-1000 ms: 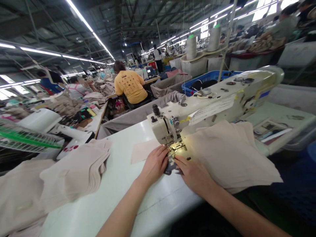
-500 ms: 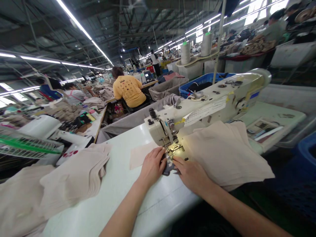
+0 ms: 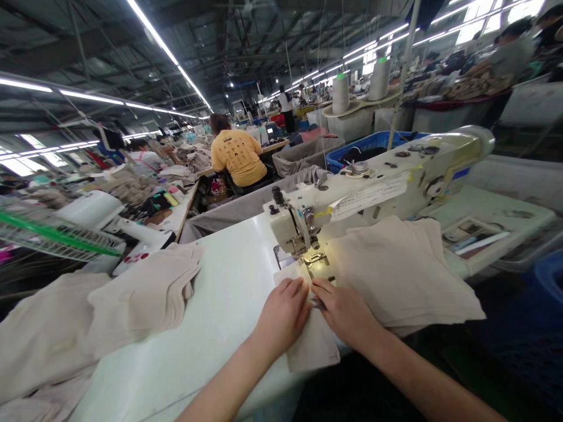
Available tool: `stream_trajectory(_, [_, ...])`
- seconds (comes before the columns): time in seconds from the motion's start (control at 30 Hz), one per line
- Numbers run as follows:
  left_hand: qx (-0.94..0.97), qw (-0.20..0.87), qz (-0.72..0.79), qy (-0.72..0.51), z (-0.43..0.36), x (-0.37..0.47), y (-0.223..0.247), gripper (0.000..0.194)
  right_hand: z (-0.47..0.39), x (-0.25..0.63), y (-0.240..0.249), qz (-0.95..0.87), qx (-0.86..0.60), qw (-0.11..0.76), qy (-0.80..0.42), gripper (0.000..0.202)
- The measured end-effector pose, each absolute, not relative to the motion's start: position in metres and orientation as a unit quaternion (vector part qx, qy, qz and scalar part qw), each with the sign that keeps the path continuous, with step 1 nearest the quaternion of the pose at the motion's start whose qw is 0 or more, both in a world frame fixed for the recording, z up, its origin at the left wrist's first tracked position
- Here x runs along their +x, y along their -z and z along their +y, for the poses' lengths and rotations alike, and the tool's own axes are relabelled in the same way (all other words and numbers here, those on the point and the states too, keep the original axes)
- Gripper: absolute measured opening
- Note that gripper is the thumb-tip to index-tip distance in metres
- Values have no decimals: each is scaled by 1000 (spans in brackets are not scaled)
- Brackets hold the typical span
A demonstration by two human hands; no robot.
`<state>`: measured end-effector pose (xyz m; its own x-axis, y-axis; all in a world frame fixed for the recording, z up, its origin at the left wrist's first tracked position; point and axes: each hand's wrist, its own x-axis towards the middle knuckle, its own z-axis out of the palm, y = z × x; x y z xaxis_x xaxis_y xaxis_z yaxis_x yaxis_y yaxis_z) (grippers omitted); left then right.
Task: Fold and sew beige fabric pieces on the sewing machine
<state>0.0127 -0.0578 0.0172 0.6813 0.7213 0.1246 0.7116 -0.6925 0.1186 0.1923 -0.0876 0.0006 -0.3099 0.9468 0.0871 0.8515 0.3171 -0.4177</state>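
A small beige fabric piece (image 3: 313, 346) lies at the front of the sewing machine (image 3: 373, 187), its near end reaching toward the table's front edge. My left hand (image 3: 281, 313) presses down on it with bent fingers, just left of the lit presser foot (image 3: 314, 258). On the other side, my right hand (image 3: 345, 308) pinches its right edge, fingertips close to my left ones. The fabric's far end sits by the presser foot; whether it is under the foot I cannot tell. Beige panels (image 3: 400, 269) lie stacked to the right of the needle area.
More beige pieces (image 3: 145, 293) are piled on the left of the white table (image 3: 233, 281). Beyond them stands a white fan (image 3: 92, 211). A tray with small tools (image 3: 477, 234) is at the right. A person in a yellow shirt (image 3: 237, 155) sits ahead, past a grey cloth-lined bin (image 3: 229, 208).
The fabric piece, earlier lying behind and left of the presser foot, now lies in front of it under my hands. Both hands have drawn slightly nearer. The view has shifted a little.
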Motion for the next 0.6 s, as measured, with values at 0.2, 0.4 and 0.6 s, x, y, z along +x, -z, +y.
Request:
stream_trajectory(0.2, [924, 25, 367, -105, -58, 14, -12, 26, -88, 194, 1, -800, -557, 166, -147, 43])
stream_trajectory(0.4, [920, 11, 381, -92, -60, 14, -11, 22, -91, 196, 1, -805, -554, 164, -136, 39])
stream_trajectory(0.6, [920, 17, 370, -126, -62, 12, -6, 26, -95, 196, 3, -804, -557, 158, -136, 31])
